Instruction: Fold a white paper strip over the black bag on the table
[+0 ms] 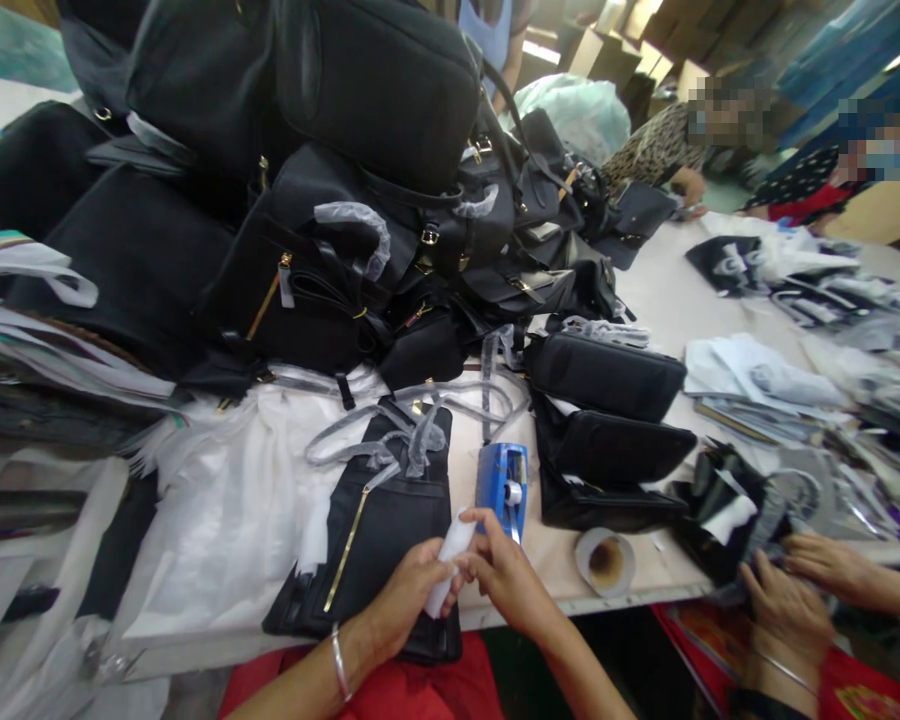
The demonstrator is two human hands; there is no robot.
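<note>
Both my hands meet over the lower right part of a black bag with a gold zipper (pixel 347 548), which lies at the table's front edge. My left hand (pixel 414 590), with a silver bangle on its wrist, is closed around a small white roll or folded strip (pixel 450 562). The fingers of my right hand (pixel 495 562) are bent and pinch the same white piece from the other side. Clear plastic-wrapped straps (pixel 420 440) lie over the bag's top. Just behind my right hand stands a blue tape dispenser (pixel 502 490).
A tall pile of black bags (pixel 375 90) fills the back left. Clear plastic sleeves (pixel 225 520) lie at left. Right of the dispenser are stacked black bags (pixel 607 375) and a stained cup (pixel 605 562). Another person's hands (pixel 791 600) handle a dark item at far right.
</note>
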